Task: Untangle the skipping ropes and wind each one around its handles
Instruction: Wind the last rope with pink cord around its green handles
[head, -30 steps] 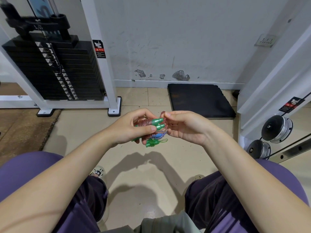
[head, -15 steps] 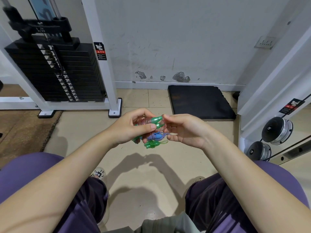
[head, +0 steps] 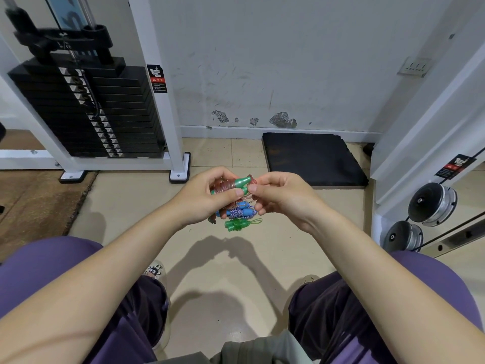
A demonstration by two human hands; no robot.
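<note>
Reddish cord is seen wound in tight turns around a pair of green handles (head: 240, 183), and this red rope bundle (head: 225, 187) is held in the air between both hands, above the tiled floor (head: 215, 261). The bundle is gripped by the left hand (head: 203, 197), whose fingers are curled around it with the thumb pressed on its front. Just to the right of the bundle, the right hand (head: 282, 197) is closed in a pinch; what is pinched seems to be the loose end of the red cord, but this is too small to be told surely.

Just below the red bundle a blue rope bundle (head: 240, 212) is seen, its blue-and-white cord wrapped around blue handles. Whether it is carried by the lower fingers or lies on the floor cannot be told. Directly under it a green rope bundle (head: 237, 224) appears, with a small loop left out at its right side.

The task is judged to be nearly finished: the blue and green ropes look already wound, and only the end of the red one seems left to be tucked.

Behind the red bundle a black mat (head: 312, 158) lies against the wall, and far to its left a weight stack (head: 86, 111) stands.
</note>
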